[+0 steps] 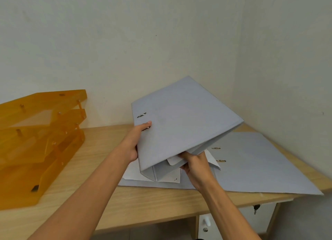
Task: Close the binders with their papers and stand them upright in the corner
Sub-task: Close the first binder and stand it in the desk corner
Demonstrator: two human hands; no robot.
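Both hands are on the same grey binder [181, 124], which is closed and held up off the wooden desk [111, 200], tilted so its far corner points up toward the corner where the two white walls [125, 42] meet. The left hand [134, 142] grips the left edge of the cover, thumb lying across the front right by one of the little metal slots, the rest of the fingers hidden behind. The right hand [195, 163] is curled around the lower edge near the spine, fingers tucked underneath, so it's closed tight on the binder too. A bit of white paper [173, 161] pokes out of the bottom of the binder just beside that hand. Underneath lies a second binder [255, 164], flat on the desk and wide open, its cover spread out to the right and hanging slightly past the desk's front edge; two metal rings show near its middle, and loose white sheets [136, 173] rest on its left part, partly covered by the held binder. Off to the left sits a stacked orange plastic letter tray [39, 135], well apart from the binders. Below the desk edge on the right there's a white drawer [239, 220] with a key in the lock.
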